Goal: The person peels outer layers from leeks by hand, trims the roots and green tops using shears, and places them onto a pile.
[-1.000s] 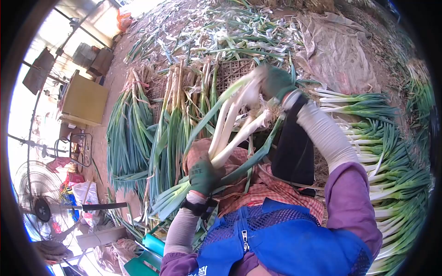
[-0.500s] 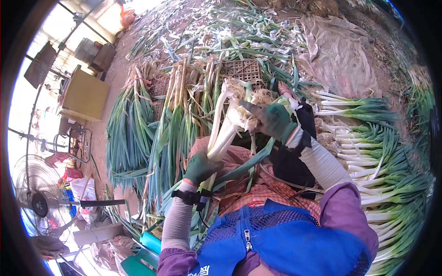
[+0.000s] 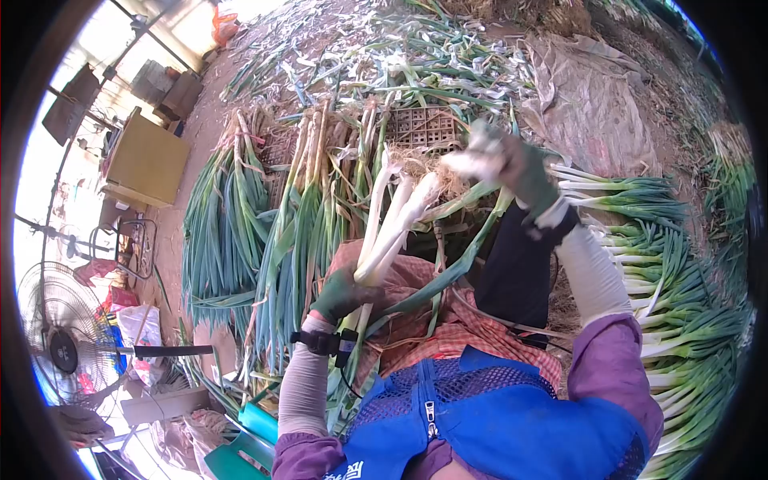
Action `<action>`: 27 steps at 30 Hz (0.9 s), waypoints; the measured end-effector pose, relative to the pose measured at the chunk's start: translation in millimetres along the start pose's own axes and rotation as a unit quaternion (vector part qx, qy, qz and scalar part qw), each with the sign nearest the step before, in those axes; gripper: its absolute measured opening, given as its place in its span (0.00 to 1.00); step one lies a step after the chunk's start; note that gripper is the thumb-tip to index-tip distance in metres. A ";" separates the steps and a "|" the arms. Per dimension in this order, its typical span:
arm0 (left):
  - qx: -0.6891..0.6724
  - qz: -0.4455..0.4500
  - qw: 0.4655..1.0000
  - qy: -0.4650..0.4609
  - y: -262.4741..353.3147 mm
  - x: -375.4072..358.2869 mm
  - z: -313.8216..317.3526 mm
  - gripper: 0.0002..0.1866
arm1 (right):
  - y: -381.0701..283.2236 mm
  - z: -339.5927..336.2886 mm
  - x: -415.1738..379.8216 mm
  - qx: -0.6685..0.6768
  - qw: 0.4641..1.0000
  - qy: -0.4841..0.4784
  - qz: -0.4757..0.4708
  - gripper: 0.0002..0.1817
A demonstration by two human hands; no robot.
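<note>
Left hand (image 3: 346, 294), low, has its fingers clamped round scallions (image 3: 392, 224); right hand (image 3: 520, 164) (blurred) is raised, fingers unclear.

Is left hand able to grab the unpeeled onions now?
Likely, if it lets go: the left hand is closed around white stalks, but nothing visible blocks the unpeeled onions beside it.

Right hand (image 3: 516, 166) farther out

Bright daylight glares white behind the round wire-caged fan (image 3: 64, 350); right of it, motion blurs the green-gloved right hand (image 3: 512, 164).
</note>
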State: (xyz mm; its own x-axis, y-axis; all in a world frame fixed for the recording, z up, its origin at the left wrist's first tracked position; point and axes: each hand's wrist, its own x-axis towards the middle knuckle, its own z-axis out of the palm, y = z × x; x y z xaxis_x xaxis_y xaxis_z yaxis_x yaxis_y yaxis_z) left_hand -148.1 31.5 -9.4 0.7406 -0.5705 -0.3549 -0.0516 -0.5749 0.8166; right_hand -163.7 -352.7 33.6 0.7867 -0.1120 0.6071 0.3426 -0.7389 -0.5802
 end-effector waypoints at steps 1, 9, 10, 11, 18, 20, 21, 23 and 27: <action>-0.002 -0.002 1.000 -0.002 -0.6 2.5 1.0 0.30 | -12.0 11.6 -9.8 -0.053 0.995 -0.046 -0.073 0.19; -0.001 -0.004 1.000 -0.001 -5.8 0.4 8.4 0.29 | -53.8 44.5 -14.5 -0.184 0.930 -0.264 -0.176 0.13; -0.008 -0.004 1.000 -0.003 -6.9 1.2 8.6 0.29 | -46.6 52.7 -15.5 -0.155 0.937 -0.258 -0.177 0.12; -0.016 -0.003 1.000 -0.004 -7.9 1.8 8.1 0.29 | -39.0 61.7 -19.4 -0.159 0.939 -0.245 -0.179 0.12; -0.017 0.045 0.999 0.009 2.9 3.5 0.7 0.40 | -27.0 72.8 -3.4 -0.210 0.971 -0.077 -0.079 0.15; -0.022 0.053 0.998 0.028 1.6 0.9 -4.9 0.45 | -19.9 62.0 17.1 -0.237 0.971 -0.007 0.015 0.15; -0.027 0.057 0.997 0.040 -0.8 -0.5 -8.5 0.47 | -6.8 52.0 30.1 -0.254 0.962 0.008 0.099 0.14; -0.064 0.044 0.997 0.026 -11.4 -8.9 -12.4 0.48 | 43.4 23.3 59.1 -0.243 0.945 0.146 0.161 0.17; -0.081 0.021 0.995 0.047 -24.2 -27.7 -32.3 0.40 | 78.0 -33.5 56.3 -0.211 0.958 0.096 0.170 0.18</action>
State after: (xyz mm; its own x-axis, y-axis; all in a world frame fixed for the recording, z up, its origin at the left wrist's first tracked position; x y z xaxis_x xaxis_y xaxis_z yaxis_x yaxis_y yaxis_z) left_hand -145.7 80.1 -4.6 0.8001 -0.5300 -0.2809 0.0198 -0.4446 0.8955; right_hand -109.9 -438.8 40.7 0.6930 -0.4840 0.5343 -0.1872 -0.8365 -0.5150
